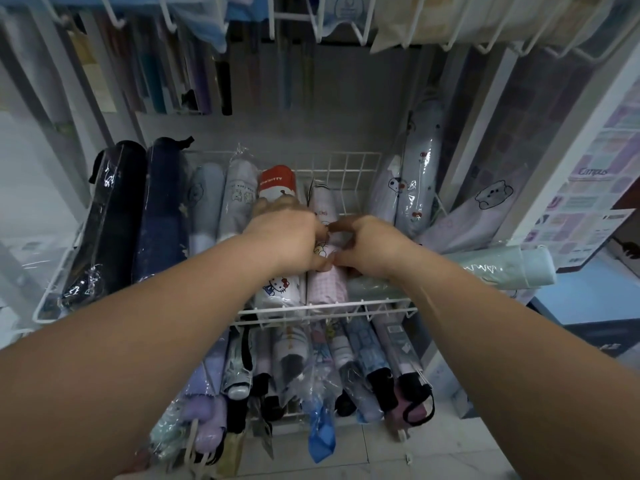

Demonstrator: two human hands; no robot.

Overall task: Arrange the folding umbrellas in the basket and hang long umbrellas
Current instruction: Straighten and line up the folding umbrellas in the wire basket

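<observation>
At the middle of the frame, both of the person's hands meet over a pink checked folding umbrella (327,285) in a clear plastic sleeve, which lies lengthwise in the white wire basket (346,164). The left hand (287,237) and the right hand (369,244) each have their fingers curled narrowly round it, fingertips nearly touching. From where I stand it looks held and about to be settled into its slot.

To the left of it a neat row lies side by side: two dark navy folding umbrellas (104,220), a pale grey-blue umbrella (207,202), a grey umbrella printed with little bears (239,192), and a red-and-white cartoon-cat umbrella (277,183) touching the pink one. That part looks done.

The right of the basket is untidy. A pale blue umbrella with cherry prints (417,174) leans up against the back corner, a lilac umbrella with a bear face (467,220) slants beside it, and a mint green umbrella (502,268) lies crosswise over the right rim. Those three look left to do.

Below the basket's front rim a crowded bunch of folding umbrellas (294,362) sits lower down. Along the upper left, long umbrellas (156,81) hang in a row beneath white wire hooks (117,22); whether more wait to be hung I cannot tell
</observation>
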